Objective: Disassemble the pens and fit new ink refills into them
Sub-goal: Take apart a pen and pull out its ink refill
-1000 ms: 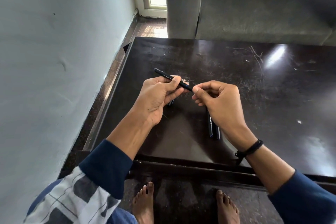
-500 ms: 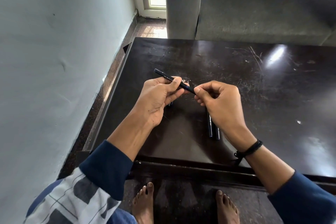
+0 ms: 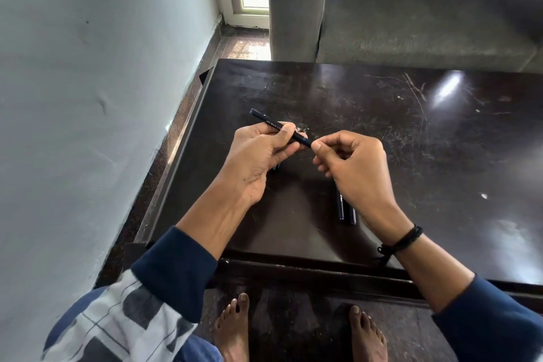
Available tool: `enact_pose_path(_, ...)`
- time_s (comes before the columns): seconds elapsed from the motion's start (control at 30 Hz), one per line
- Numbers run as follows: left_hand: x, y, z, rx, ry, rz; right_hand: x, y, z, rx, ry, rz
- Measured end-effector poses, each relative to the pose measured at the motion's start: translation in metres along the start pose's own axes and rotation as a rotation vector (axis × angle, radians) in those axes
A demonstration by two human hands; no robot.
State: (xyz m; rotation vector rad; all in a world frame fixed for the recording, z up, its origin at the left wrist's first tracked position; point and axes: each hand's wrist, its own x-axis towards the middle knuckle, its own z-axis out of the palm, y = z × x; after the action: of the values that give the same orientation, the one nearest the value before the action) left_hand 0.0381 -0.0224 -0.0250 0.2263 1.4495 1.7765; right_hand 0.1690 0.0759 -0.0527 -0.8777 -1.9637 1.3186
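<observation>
Early, seemingly: the left hand (image 3: 258, 161) wraps the black pen (image 3: 302, 139), still whole; the right hand (image 3: 358, 167) has its grip pinching the pen's 4 o'clock end; two pens (image 3: 340, 209) lie untouched at 5 o'clock on the bench (image 3: 382, 103).

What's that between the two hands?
A black pen, held by the left hand, its end pinched by the right hand, seen in the head view.
</observation>
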Motion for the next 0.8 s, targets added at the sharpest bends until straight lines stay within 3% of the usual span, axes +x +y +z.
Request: enact_pose_path(0.8, 0.000, 0.005, -0.002, -0.029, -0.012, -0.007, 0.001, -0.008, 0.000, 0.078, -0.004, -0.001)
